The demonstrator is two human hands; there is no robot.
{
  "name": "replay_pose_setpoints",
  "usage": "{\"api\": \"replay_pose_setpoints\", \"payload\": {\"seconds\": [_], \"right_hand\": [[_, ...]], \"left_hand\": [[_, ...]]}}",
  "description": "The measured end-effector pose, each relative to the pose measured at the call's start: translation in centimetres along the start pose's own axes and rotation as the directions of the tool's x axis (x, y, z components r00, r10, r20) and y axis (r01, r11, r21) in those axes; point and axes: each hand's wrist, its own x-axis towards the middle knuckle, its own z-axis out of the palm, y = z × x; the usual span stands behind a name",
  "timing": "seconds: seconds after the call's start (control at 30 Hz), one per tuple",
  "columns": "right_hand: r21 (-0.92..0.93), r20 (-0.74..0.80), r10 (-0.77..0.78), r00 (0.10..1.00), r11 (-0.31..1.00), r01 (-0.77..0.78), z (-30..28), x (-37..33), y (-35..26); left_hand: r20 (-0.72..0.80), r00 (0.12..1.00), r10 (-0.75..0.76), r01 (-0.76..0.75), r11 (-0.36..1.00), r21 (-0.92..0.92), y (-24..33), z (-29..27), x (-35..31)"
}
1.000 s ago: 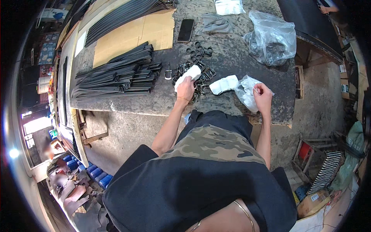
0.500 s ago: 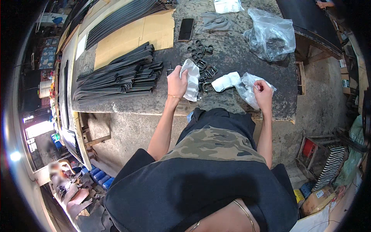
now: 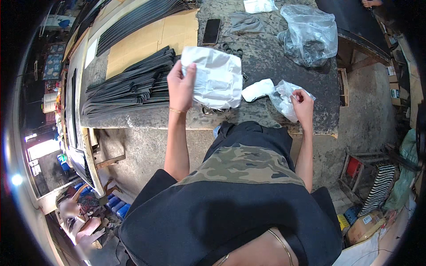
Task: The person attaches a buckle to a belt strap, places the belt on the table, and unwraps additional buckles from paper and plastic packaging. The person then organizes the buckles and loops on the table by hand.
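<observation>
My left hand (image 3: 181, 86) is raised above the grey worktable (image 3: 266, 53) and grips a crumpled white sheet (image 3: 216, 76) by its left edge, so the sheet hangs spread open over the table. It hides most of a pile of small black rings (image 3: 232, 48). My right hand (image 3: 303, 105) rests near the table's front edge and pinches a small clear plastic bag (image 3: 284, 97). Between the hands lies a folded white packet (image 3: 257, 89).
A stack of long black strips (image 3: 128, 86) lies at the left beside a cardboard sheet (image 3: 151, 40). A black phone (image 3: 211, 31), a grey cloth (image 3: 246, 21) and a big clear plastic bag (image 3: 308, 33) sit further back. Another person's hand (image 3: 370, 3) shows at the top right.
My left hand picked the white sheet up off the ring pile, lifted it toward me and unfolded it. My right hand stayed on the clear bag.
</observation>
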Motion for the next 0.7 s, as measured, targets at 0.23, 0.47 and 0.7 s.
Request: {"api": "replay_pose_setpoints", "payload": {"seconds": [0.23,0.47,0.7], "right_hand": [[0.177,-0.075,0.041,0.996,0.984,-0.027,0.2,0.5,0.5],[0.805,0.139,0.254,0.957,0.534,-0.259,0.2,-0.3,-0.1],[0.720,-0.114,0.151,0.982,0.694,-0.023,0.8,-0.6,3.9]], "left_hand": [[0.193,0.960,-0.201,0.264,0.876,-0.405,-2.8,4.9,0.3],[0.619,0.785,0.027,-0.106,0.990,0.091,-11.7,18.8,-4.8],[0.761,0.647,-0.054,-0.171,0.962,0.214,-16.1,23.2,-6.5]]}}
